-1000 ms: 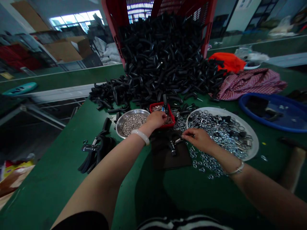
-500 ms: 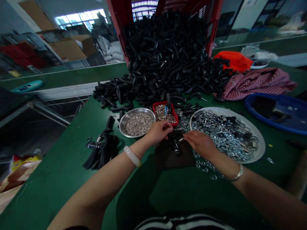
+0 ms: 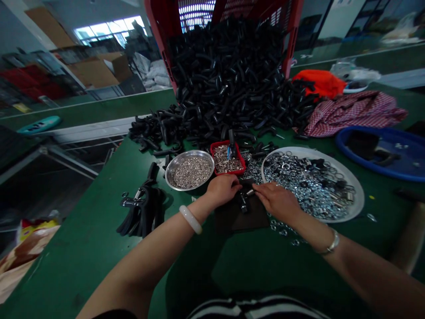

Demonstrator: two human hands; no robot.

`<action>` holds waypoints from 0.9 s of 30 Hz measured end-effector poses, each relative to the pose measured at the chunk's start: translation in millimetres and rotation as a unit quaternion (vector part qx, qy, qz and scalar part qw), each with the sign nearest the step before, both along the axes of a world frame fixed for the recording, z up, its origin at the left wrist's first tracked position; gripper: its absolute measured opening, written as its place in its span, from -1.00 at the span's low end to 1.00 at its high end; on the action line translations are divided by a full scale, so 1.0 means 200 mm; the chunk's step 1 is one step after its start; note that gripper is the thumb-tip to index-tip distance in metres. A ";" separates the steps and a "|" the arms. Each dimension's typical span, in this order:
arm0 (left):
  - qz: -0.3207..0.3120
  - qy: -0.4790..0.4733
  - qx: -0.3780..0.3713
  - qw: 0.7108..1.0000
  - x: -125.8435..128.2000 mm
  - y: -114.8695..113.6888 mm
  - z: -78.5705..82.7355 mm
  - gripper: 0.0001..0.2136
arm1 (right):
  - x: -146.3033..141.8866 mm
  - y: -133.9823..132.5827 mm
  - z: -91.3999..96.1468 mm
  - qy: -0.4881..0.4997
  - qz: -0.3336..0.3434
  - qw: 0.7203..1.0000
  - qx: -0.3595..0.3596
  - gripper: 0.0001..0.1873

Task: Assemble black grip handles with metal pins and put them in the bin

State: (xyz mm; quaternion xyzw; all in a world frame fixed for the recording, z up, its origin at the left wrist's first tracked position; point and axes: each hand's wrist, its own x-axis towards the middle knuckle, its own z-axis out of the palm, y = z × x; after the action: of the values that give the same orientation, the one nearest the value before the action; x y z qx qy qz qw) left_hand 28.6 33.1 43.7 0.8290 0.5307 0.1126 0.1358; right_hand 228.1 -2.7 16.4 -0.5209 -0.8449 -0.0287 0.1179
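On a dark square pad (image 3: pixel 244 218) lies a small black-and-metal fitting (image 3: pixel 243 204), with a silvery coiled spring (image 3: pixel 250 192) sticking out at its upper right. My right hand (image 3: pixel 278 202) comes in from the right, its thumb and fingers pinched on the spring's outer end. From the left, my left hand (image 3: pixel 223 190) reaches to the fitting's top end with its fingertips pressed together. Whatever those fingertips hold is too small and dark to make out.
Behind my hands stand a steel bowl (image 3: pixel 170 170) of tiny metal parts and a red tray (image 3: pixel 245 167) of rivet-like pins. A white tray (image 3: pixel 357 201) of rings and nuts is at right. Black handles (image 3: pixel 229 79) spill from a red crate (image 3: pixel 294 37). More black parts (image 3: pixel 141 206) lie left.
My left hand has moved down and slightly right, from above the fitting to its top end. My right hand stays at the spring. The view has shifted slightly.
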 end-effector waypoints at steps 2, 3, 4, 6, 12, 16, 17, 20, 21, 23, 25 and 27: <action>-0.005 0.021 0.018 1.000 0.01 -0.01 0.00 -0.82 | -0.01 -0.01 0.01 -0.007 -0.001 1.000 -0.010 -0.64; -0.010 0.036 0.034 0.999 0.01 -0.03 0.00 -0.82 | -0.01 -0.01 0.01 -0.011 -0.001 1.000 -0.015 -0.64; -0.015 0.053 0.051 0.997 0.02 -0.04 0.00 -0.81 | -0.02 -0.01 0.02 -0.016 -0.003 1.000 -0.020 -0.63; -0.027 0.081 0.079 0.993 0.02 -0.07 -0.02 -0.79 | -0.02 -0.03 0.03 -0.030 -0.012 0.999 -0.027 -0.62; -0.101 0.061 0.132 0.984 -0.05 -0.16 -0.05 -0.55 | -0.03 -0.06 0.05 -0.081 -0.043 0.992 -0.082 -0.54; -0.134 0.023 0.102 0.986 -0.09 -0.18 -0.06 -0.29 | -0.03 -0.04 0.07 -0.063 -0.027 0.989 -0.127 -0.52; -0.127 0.021 0.087 0.988 -0.09 -0.17 -0.05 -0.28 | -0.03 -0.04 0.08 -0.049 -0.015 0.989 -0.136 -0.51; -0.093 0.027 0.052 0.994 -0.07 -0.14 -0.05 -0.15 | 0.05 -0.06 0.14 0.020 -0.008 0.989 -0.143 -0.50; -0.088 0.036 0.044 0.995 -0.06 -0.13 -0.04 -0.10 | 0.12 -0.08 0.16 0.043 -0.040 0.990 -0.128 -0.49; -0.084 0.056 0.031 0.994 -0.04 -0.11 -0.04 -0.04 | 0.33 -0.14 0.18 0.061 -0.163 0.982 -0.068 -0.45; -0.076 0.071 0.022 0.994 -0.03 -0.10 -0.03 -0.04 | 0.63 -0.23 0.16 0.016 -0.301 0.953 -0.002 -0.37; -0.062 0.075 0.020 0.995 -0.02 -0.10 -0.03 -0.06 | 0.96 -0.34 0.08 0.009 -0.385 0.922 0.021 -0.28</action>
State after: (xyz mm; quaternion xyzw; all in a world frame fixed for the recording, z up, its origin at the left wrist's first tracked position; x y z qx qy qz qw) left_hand 25.3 13.2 37.8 0.8690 0.4846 0.0516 0.0860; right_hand 419.5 -70.4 32.6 -0.8039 -0.5769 -0.0853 0.1164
